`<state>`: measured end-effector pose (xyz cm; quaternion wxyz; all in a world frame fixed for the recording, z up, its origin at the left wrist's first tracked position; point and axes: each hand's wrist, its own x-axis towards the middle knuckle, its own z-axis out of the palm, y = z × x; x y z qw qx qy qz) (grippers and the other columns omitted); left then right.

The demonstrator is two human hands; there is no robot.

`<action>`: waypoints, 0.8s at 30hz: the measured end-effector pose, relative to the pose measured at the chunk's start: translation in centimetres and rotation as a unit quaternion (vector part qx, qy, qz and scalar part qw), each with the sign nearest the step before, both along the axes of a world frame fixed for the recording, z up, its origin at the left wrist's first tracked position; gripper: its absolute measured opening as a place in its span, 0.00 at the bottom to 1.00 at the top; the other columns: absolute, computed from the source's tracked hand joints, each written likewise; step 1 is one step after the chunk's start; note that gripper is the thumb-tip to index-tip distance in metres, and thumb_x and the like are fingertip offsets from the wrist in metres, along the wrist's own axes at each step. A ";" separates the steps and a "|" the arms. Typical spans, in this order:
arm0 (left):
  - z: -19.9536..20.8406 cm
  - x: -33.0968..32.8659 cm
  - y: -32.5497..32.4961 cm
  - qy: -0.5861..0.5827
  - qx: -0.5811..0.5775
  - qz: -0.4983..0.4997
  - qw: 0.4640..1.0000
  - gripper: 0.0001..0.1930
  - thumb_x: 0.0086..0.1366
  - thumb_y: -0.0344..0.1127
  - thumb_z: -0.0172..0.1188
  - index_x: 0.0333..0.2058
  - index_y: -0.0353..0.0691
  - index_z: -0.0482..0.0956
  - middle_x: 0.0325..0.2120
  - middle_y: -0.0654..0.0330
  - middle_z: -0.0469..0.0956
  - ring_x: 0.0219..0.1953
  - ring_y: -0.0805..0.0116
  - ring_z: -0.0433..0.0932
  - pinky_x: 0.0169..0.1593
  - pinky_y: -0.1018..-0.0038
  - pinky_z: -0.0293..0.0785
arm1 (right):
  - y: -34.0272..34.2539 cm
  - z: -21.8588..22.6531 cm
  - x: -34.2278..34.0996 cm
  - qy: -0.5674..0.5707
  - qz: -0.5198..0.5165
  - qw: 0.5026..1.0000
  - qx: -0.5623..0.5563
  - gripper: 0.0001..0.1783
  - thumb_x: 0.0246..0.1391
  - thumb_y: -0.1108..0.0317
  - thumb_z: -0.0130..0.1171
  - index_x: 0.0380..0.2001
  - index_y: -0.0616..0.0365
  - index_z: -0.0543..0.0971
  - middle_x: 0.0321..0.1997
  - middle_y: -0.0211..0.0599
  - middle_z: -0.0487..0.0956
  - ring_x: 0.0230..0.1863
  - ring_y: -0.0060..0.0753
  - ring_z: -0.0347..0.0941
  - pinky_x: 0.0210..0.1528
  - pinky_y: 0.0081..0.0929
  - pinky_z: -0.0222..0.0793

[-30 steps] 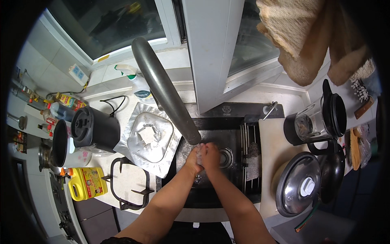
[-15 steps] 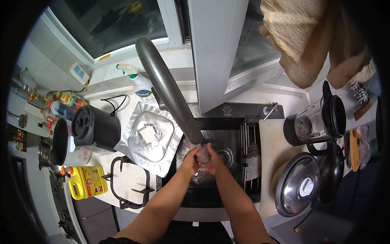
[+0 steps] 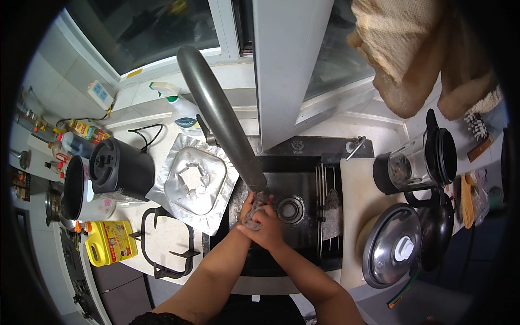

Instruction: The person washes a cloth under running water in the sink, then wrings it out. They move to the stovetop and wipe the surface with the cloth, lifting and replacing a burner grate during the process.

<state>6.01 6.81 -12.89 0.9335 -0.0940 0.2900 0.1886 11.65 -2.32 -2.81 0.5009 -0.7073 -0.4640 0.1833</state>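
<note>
Over the black sink point(image 3: 300, 254), my two hands meet under the end of the dark curved tap point(image 3: 216, 103). A wet, crumpled grey cloth point(image 3: 252, 219) is bunched in my right hand point(image 3: 267, 229), whose fingers close round it and press it against my left hand and wrist. My left hand point(image 3: 246, 207) points up toward the tap mouth, its fingers seemingly stretched out and partly hidden by the cloth and my right hand. The round drain point(image 3: 291, 209) lies just right of my hands.
Left of the sink are a foil stove liner point(image 3: 208, 214), a black pan support point(image 3: 190, 252), a yellow jug point(image 3: 111, 242) and a spray bottle point(image 3: 186, 116). A rack point(image 3: 319, 238), a cutting board point(image 3: 351, 227), a lidded pot point(image 3: 387, 254) and a blender point(image 3: 409, 162) stand to the right.
My right hand has moved down and left with the grey cloth, from beside my left hand onto its wrist. The view has shifted slightly, and the drain shows more fully.
</note>
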 end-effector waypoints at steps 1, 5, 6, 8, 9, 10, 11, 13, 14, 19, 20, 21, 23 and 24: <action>-1.0 -0.1 -0.2 -0.073 -0.007 0.003 0.997 0.23 0.65 0.54 0.44 0.40 0.37 0.73 0.38 0.50 0.76 0.40 0.54 0.75 0.45 0.61 0.73 | -0.1 0.4 -0.3 -0.006 0.030 1.000 0.000 0.21 0.33 0.58 0.71 0.19 0.58 0.70 0.31 0.43 0.70 0.37 0.46 0.69 0.41 0.39 0.67; 2.3 1.7 -0.8 0.032 -0.001 -0.047 0.998 0.21 0.65 0.52 0.44 0.38 0.40 0.73 0.37 0.51 0.76 0.39 0.55 0.75 0.46 0.59 0.72 | 0.9 -5.5 3.0 0.057 -0.249 0.957 -0.137 0.15 0.34 0.64 0.67 0.21 0.59 0.72 0.33 0.42 0.70 0.37 0.47 0.69 0.40 0.34 0.66; 2.9 2.1 -0.6 0.068 0.009 -0.052 0.996 0.21 0.65 0.52 0.43 0.39 0.40 0.73 0.37 0.51 0.77 0.39 0.55 0.75 0.47 0.59 0.72 | 0.8 -5.8 2.8 0.040 -0.232 0.965 -0.111 0.15 0.33 0.64 0.67 0.21 0.59 0.71 0.34 0.44 0.71 0.39 0.48 0.68 0.41 0.36 0.66; 2.0 1.7 -0.1 -0.047 0.014 -0.063 0.997 0.22 0.65 0.53 0.43 0.40 0.39 0.73 0.38 0.52 0.77 0.41 0.55 0.75 0.49 0.58 0.71 | 0.3 -6.2 2.2 0.005 -0.195 0.979 -0.062 0.16 0.32 0.63 0.66 0.20 0.60 0.71 0.36 0.46 0.71 0.42 0.52 0.68 0.44 0.40 0.66; -0.1 0.5 0.5 -0.195 0.009 -0.065 0.979 0.23 0.65 0.53 0.43 0.41 0.39 0.73 0.39 0.53 0.76 0.42 0.55 0.75 0.49 0.58 0.70 | 0.3 -4.7 1.3 -0.031 -0.143 0.989 -0.012 0.15 0.32 0.64 0.65 0.20 0.60 0.71 0.36 0.46 0.71 0.41 0.52 0.68 0.44 0.40 0.66; -1.5 -0.1 0.7 -0.339 0.004 -0.066 0.938 0.23 0.65 0.54 0.42 0.42 0.39 0.73 0.40 0.53 0.76 0.43 0.55 0.75 0.50 0.58 0.70 | 0.5 -1.9 0.0 -0.067 -0.092 0.993 0.038 0.14 0.33 0.64 0.65 0.21 0.60 0.72 0.37 0.46 0.71 0.41 0.53 0.68 0.44 0.41 0.66; -1.3 0.2 0.5 -0.263 0.008 -0.073 0.962 0.23 0.65 0.54 0.42 0.42 0.39 0.74 0.40 0.53 0.76 0.43 0.55 0.74 0.50 0.58 0.70 | 0.8 -0.3 -0.9 -0.105 -0.045 0.989 0.090 0.14 0.33 0.64 0.64 0.21 0.60 0.72 0.37 0.47 0.72 0.40 0.53 0.67 0.44 0.41 0.66; -0.9 1.1 -0.5 -0.105 0.016 -0.087 0.991 0.23 0.65 0.53 0.42 0.41 0.40 0.74 0.39 0.53 0.76 0.43 0.55 0.74 0.50 0.58 0.70 | 1.3 -2.6 -0.7 -0.120 -0.097 0.987 0.032 0.12 0.34 0.63 0.63 0.20 0.58 0.74 0.32 0.46 0.73 0.36 0.50 0.68 0.39 0.44 0.65; -0.4 1.5 -0.7 -0.023 0.023 -0.091 0.995 0.22 0.65 0.53 0.42 0.41 0.40 0.74 0.39 0.53 0.76 0.43 0.55 0.74 0.50 0.58 0.70 | 1.7 -4.5 0.4 -0.119 -0.126 0.984 -0.035 0.11 0.34 0.63 0.62 0.20 0.58 0.75 0.31 0.46 0.74 0.36 0.50 0.69 0.38 0.45 0.65; -1.5 1.5 0.1 0.117 0.040 -0.100 0.987 0.21 0.66 0.50 0.40 0.40 0.40 0.73 0.40 0.53 0.76 0.44 0.54 0.73 0.50 0.57 0.69 | 2.3 -3.7 2.2 -0.106 -0.178 0.977 -0.057 0.10 0.36 0.66 0.59 0.18 0.62 0.74 0.28 0.48 0.74 0.34 0.51 0.69 0.39 0.42 0.65; -1.8 1.5 0.3 0.044 0.055 -0.084 0.994 0.18 0.65 0.48 0.42 0.39 0.40 0.74 0.38 0.54 0.76 0.42 0.56 0.74 0.48 0.59 0.71 | 2.3 -5.4 1.1 -0.059 -0.193 0.978 -0.056 0.09 0.35 0.68 0.60 0.18 0.61 0.73 0.30 0.44 0.73 0.37 0.50 0.68 0.39 0.41 0.65; -2.3 0.8 0.6 -0.025 0.068 -0.061 0.996 0.16 0.64 0.46 0.44 0.37 0.40 0.74 0.36 0.54 0.77 0.40 0.58 0.75 0.45 0.61 0.72 | 2.5 -4.5 0.4 -0.064 -0.162 0.984 -0.030 0.09 0.34 0.68 0.60 0.18 0.61 0.73 0.30 0.44 0.73 0.37 0.50 0.68 0.40 0.41 0.65; -3.0 0.0 0.4 -0.095 0.062 -0.041 0.993 0.14 0.63 0.43 0.46 0.36 0.39 0.75 0.35 0.54 0.77 0.38 0.59 0.76 0.43 0.63 0.74 | 2.3 -2.6 -0.5 -0.073 -0.100 0.992 0.026 0.09 0.34 0.67 0.61 0.18 0.60 0.73 0.30 0.43 0.74 0.37 0.50 0.68 0.40 0.40 0.65; -3.1 -0.2 0.1 -0.097 0.044 -0.044 0.993 0.14 0.64 0.42 0.45 0.37 0.39 0.75 0.36 0.54 0.77 0.38 0.59 0.76 0.44 0.62 0.74 | 2.7 -4.3 -0.1 -0.056 -0.112 0.992 -0.003 0.09 0.34 0.67 0.60 0.16 0.61 0.73 0.28 0.47 0.74 0.33 0.52 0.69 0.38 0.41 0.65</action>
